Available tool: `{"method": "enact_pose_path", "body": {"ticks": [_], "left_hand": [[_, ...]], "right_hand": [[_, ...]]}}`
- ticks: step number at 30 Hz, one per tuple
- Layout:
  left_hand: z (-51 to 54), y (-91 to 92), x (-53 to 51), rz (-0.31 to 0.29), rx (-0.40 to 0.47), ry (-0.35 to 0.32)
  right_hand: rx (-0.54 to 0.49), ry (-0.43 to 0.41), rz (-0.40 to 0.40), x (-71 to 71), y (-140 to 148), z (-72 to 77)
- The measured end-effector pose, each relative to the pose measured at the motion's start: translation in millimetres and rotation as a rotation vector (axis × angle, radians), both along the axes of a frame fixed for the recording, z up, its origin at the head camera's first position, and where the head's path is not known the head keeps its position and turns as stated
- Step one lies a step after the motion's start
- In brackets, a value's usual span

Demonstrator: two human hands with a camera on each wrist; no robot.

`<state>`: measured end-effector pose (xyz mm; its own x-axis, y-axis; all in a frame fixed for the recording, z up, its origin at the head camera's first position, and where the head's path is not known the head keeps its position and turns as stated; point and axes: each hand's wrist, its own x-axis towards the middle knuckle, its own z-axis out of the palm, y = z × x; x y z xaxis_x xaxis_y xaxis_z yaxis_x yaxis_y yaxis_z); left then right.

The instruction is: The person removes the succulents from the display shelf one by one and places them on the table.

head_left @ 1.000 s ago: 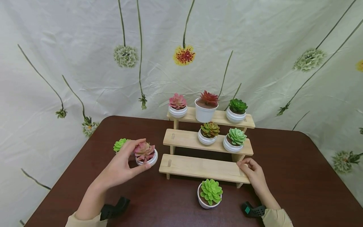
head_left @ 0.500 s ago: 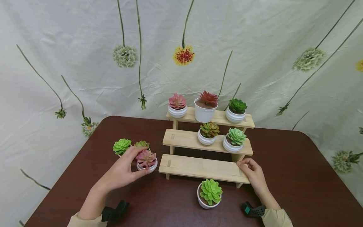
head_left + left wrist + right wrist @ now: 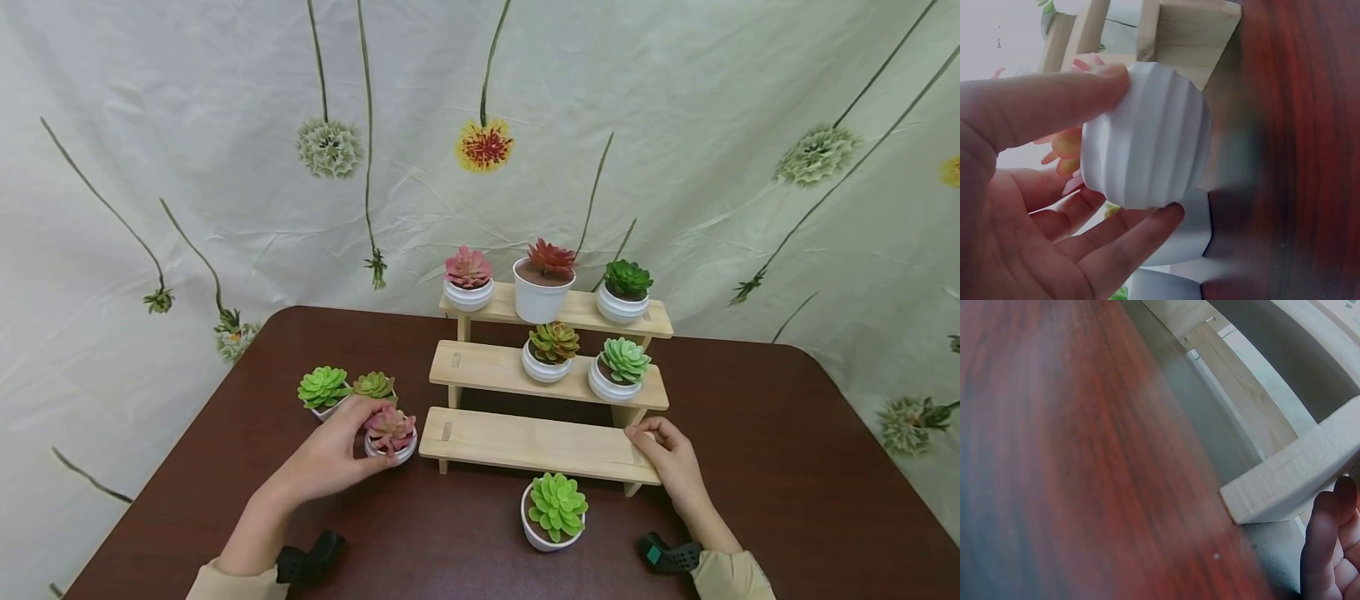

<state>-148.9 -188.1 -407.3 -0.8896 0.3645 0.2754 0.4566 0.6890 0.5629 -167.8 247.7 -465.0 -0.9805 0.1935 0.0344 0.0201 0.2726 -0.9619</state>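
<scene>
My left hand (image 3: 330, 454) holds a small potted succulent (image 3: 390, 429) with pinkish leaves, left of a three-tier wooden plant stand (image 3: 536, 442). In the left wrist view, the thumb and fingertips pinch the ribbed white pot (image 3: 1154, 137) from opposite sides, its base slightly off the tabletop or close to it. My right hand (image 3: 671, 458) grips the right end of the stand's lowest tier. The right wrist view shows its curled fingers (image 3: 1322, 544) beside the stand's wooden leg (image 3: 1291, 469); the thumb is hidden there.
Behind the left hand stand a bright green succulent (image 3: 322, 385) and a dull green one (image 3: 373, 385). Another green succulent (image 3: 557, 508) stands in front of the stand. The upper tiers bear several potted succulents, including a red one (image 3: 543, 287). A flowered cloth (image 3: 420, 208) hangs behind the table (image 3: 780, 417).
The left hand has moved the pink succulent slightly right and toward the near side, lower down, uncovering the two green succulents behind. The right hand has stayed on the stand.
</scene>
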Motion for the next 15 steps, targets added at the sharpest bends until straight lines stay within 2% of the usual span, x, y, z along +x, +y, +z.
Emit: {"method": "enact_pose_path", "body": {"ticks": [5, 11, 15], "left_hand": [[-4.0, 2.7, -0.5, 0.0, -0.027, -0.038], [-8.2, 3.9, -0.3, 0.001, -0.037, -0.048], [-6.6, 4.4, -0.8, 0.019, -0.066, -0.063]], "right_hand": [[0.003, 0.006, 0.005, 0.3, -0.3, 0.5], [-0.01, 0.008, 0.01, 1.1, -0.4, 1.9], [-0.021, 0.009, 0.009, 0.7, 0.0, 1.3]]}}
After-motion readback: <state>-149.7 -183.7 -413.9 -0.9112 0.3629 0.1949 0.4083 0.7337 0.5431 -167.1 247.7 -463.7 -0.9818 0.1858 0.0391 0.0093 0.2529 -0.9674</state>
